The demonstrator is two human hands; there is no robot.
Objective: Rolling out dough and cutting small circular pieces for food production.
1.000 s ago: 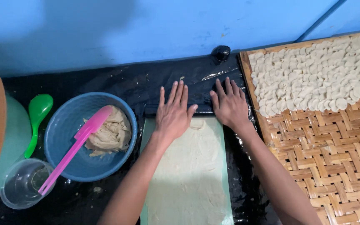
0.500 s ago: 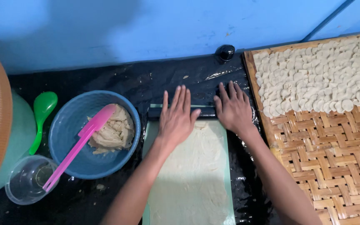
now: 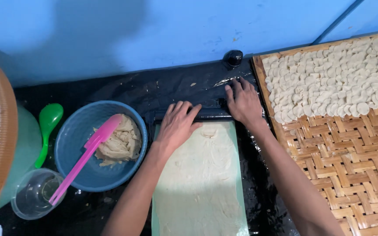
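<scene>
Both hands were pressed on a dark rolling pin (image 3: 202, 114) lying crosswise at the far end of the dough sheet (image 3: 200, 175). The left hand (image 3: 176, 126) lay palm-down with fingers spread over the pin's left and middle portion; the right hand (image 3: 243, 101) rested on its right end, fingers extended toward the wall. The two hands were apart, side by side, neither closed around anything; contact was by flat palms and fingers only.

Compared with the frames from one second and half a second earlier, the hands had travelled away from the body, and the pin, hidden under the palms at first, had emerged beyond the sheet's far edge. The sheet lay flattened along its whole visible length on a pale green board (image 3: 240, 192), with one shallow dent near the far edge. The stroke had probably reached its far limit, though the pin's exact ends were hard to separate from the black plastic covering (image 3: 123, 94).

To the left stood a blue bowl (image 3: 73, 135) holding a dough lump (image 3: 121, 142) and a pink spatula (image 3: 86, 157), then a clear cup (image 3: 33, 194) and a green spoon (image 3: 48, 124). To the right, a woven bamboo tray (image 3: 351, 166) carried cut dough pieces (image 3: 329, 78).
</scene>
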